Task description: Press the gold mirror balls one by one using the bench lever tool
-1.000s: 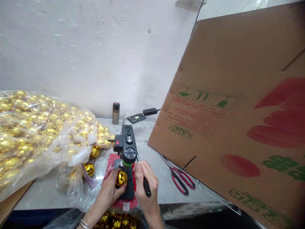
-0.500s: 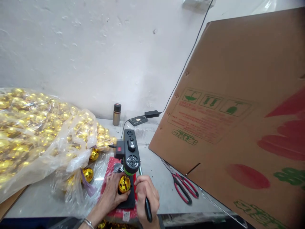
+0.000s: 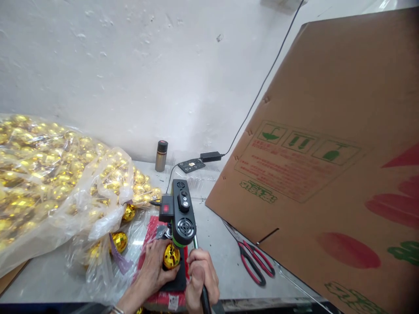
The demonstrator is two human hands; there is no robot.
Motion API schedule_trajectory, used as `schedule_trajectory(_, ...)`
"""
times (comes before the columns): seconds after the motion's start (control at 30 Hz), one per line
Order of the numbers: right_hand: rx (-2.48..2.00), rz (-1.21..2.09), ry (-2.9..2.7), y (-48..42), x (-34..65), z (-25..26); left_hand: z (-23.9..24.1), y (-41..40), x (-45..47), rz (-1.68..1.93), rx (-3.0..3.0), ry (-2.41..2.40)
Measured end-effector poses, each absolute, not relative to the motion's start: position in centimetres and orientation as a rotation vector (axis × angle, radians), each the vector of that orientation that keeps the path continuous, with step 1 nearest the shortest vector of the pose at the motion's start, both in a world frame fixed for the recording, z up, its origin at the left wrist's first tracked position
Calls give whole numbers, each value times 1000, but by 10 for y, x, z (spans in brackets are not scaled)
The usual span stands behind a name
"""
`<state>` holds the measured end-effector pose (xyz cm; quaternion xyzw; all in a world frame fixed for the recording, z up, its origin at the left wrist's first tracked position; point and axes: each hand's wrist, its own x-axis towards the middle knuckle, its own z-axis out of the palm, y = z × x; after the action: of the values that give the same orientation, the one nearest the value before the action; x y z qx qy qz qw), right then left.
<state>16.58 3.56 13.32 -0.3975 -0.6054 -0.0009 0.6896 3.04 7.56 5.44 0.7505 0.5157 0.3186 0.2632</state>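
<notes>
A small black bench tool (image 3: 181, 212) with a green collar and a red switch stands on a black base near the table's front edge. My left hand (image 3: 153, 266) is closed round a gold faceted ball (image 3: 171, 256), holding it on the base right under the tool's head. My right hand (image 3: 202, 277) is wrapped round the tool's black lever handle (image 3: 205, 302), just right of the ball. A red sheet (image 3: 151, 233) lies under the tool.
A big clear plastic bag (image 3: 55, 183) of gold balls fills the left side. A large tilted cardboard box (image 3: 321, 152) crowds the right. Red-handled scissors (image 3: 253, 264) lie beside the box. A small metal bottle (image 3: 160, 155) and a power adapter (image 3: 210, 155) sit by the wall.
My right hand has pulled the lever handle down towards me. The tool's head has come lower over the gold ball. The view has tilted up slightly.
</notes>
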Motion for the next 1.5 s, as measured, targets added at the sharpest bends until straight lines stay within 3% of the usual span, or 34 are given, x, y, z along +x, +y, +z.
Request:
schedule_trajectory(1.2, -905, -168, -1344, 41, 159, 106, 41, 76, 36, 914, 2003, 1422)
schedule_trajectory(1.5, -1022, 238, -1255, 33, 162, 189, 48, 75, 33, 898, 2029, 1414)
